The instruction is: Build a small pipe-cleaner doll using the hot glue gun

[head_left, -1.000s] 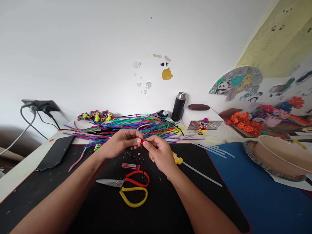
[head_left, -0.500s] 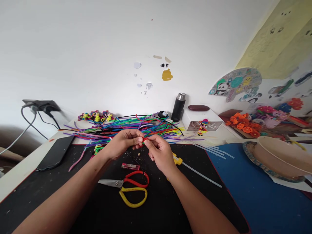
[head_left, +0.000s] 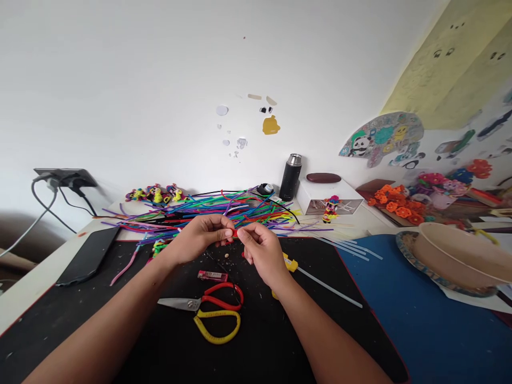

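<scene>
The left hand [head_left: 196,238] and right hand [head_left: 264,250] were nearly closed mid-frame, both pinching 1 small red piece [head_left: 235,233] in their fingertips, likely to keep it steady. The scissors [head_left: 192,304] lay low in the middle, maybe for easy reach. At right, what the tan bowl [head_left: 448,258] held was hard to tell.

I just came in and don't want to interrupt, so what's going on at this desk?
A person is pinching a small red piece between the fingers of the left hand and right hand, just above a black mat. On the mat lie scissors and a pink lighter. Behind the hands is a loose pile of colourful fuzzy sticks, with a small figure standing by a white box.
</scene>
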The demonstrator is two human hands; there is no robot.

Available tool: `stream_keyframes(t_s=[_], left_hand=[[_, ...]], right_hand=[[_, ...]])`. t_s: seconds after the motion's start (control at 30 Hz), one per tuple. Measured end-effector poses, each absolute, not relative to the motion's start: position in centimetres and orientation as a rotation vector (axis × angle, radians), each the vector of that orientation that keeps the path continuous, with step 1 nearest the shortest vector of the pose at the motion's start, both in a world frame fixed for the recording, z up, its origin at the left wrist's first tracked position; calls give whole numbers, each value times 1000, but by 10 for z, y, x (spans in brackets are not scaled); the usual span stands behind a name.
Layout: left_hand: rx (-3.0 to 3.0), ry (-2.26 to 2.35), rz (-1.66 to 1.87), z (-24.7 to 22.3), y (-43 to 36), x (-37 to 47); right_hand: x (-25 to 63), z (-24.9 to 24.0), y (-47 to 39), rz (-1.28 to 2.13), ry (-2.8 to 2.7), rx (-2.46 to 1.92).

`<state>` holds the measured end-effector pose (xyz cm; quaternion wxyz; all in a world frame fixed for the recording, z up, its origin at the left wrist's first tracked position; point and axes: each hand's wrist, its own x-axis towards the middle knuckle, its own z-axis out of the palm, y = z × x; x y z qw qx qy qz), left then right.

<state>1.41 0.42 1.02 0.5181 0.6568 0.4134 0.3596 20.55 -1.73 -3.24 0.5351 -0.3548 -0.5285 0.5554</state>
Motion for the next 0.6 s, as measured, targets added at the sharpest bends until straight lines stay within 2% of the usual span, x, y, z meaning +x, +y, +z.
stream_keyframes(t_s=[0.6], left_hand=[[1463, 939, 947, 6, 5, 17]], right_hand=[[204, -34, -18, 1325, -1244, -906]])
